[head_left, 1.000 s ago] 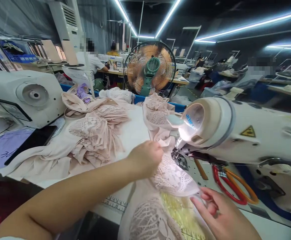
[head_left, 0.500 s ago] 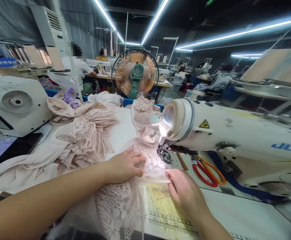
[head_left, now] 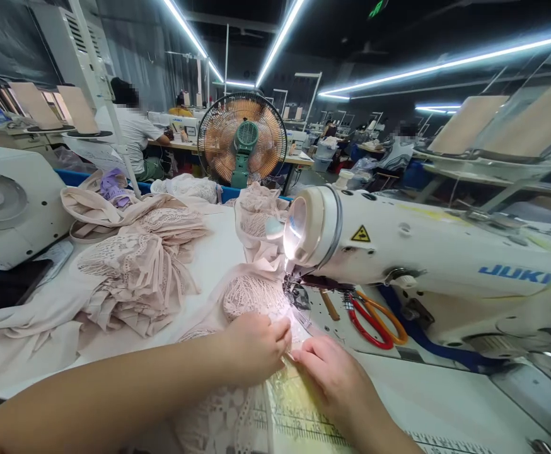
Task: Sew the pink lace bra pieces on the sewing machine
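A pale pink lace piece (head_left: pixel 249 296) lies on the white table under the presser foot (head_left: pixel 295 297) of a white Juki sewing machine (head_left: pixel 427 252). My left hand (head_left: pixel 256 345) rests on the lace just in front of the needle, fingers curled and pinching the fabric edge. Beside it, my right hand (head_left: pixel 330 375) presses the same edge, fingertips nearly touching the left hand. The machine's lamp lights the lace at the needle.
A heap of pink lace pieces (head_left: pixel 133 265) lies to the left, more behind the needle (head_left: pixel 256 214). Red and orange scissors (head_left: pixel 374 318) lie under the machine arm. Another sewing machine (head_left: pixel 5 208) stands far left, a fan (head_left: pixel 241 140) behind. Other people sit at distant tables.
Both hands have drawn back toward me and come together on the lace edge in front of the needle. The view has shifted right, showing more of the machine.
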`<action>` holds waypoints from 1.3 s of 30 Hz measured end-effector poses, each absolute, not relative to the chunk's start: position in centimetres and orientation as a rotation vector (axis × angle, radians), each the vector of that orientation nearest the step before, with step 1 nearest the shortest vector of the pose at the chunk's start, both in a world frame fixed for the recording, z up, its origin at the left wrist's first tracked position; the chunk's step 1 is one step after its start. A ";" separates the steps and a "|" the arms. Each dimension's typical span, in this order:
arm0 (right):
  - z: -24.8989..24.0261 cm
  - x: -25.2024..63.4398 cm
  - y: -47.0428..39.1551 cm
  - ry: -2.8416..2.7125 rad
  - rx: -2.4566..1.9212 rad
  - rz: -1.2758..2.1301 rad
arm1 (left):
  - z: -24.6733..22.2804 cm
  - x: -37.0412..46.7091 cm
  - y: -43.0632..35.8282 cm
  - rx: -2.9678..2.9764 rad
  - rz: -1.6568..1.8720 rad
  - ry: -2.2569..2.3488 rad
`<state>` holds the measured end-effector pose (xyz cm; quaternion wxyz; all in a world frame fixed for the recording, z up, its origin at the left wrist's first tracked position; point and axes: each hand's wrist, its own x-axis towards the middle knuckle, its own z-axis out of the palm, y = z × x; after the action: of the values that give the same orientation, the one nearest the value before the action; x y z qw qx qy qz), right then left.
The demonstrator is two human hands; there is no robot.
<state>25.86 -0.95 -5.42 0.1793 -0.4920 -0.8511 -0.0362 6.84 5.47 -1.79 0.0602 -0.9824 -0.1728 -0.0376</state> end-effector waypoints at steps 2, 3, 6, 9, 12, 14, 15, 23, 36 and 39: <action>-5.2 25.5 -0.8 -2.382 -1.394 -0.098 | -2.2 6.7 6.1 -2.988 -0.069 -0.597; -5.1 25.4 -0.7 -2.357 -1.383 -0.096 | -2.2 6.7 6.5 -2.991 -0.089 -0.632; -5.0 25.2 -0.6 -2.304 -1.316 -0.040 | -2.0 6.9 7.2 -2.944 -0.277 -0.569; -5.4 25.7 -0.8 -2.333 -1.292 0.031 | -2.0 7.3 7.7 -2.973 -0.352 -0.466; -5.6 26.2 -1.1 -2.307 -1.312 0.009 | -2.4 7.3 7.6 -3.023 -0.337 -0.435; -5.5 26.4 -1.3 -2.299 -1.323 0.004 | -2.7 7.2 7.3 -3.018 -0.391 -0.346; -5.4 26.4 -1.3 -2.304 -1.322 -0.001 | -2.9 7.1 7.2 -3.015 -0.420 -0.291; -6.0 26.6 -1.8 -2.363 -1.242 -0.235 | -2.8 6.8 8.5 -3.028 -0.498 -0.005; -4.3 25.0 0.1 -2.252 -1.363 -0.424 | -1.4 7.3 12.0 -3.023 -0.391 0.023; -4.2 24.8 0.6 -2.268 -1.408 -0.466 | -1.3 7.5 12.7 -3.000 -0.366 0.026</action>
<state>24.80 0.64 -4.16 0.2140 -0.5076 -0.8175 -0.1679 7.49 12.75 -1.34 0.0598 -0.9908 0.0087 -0.1208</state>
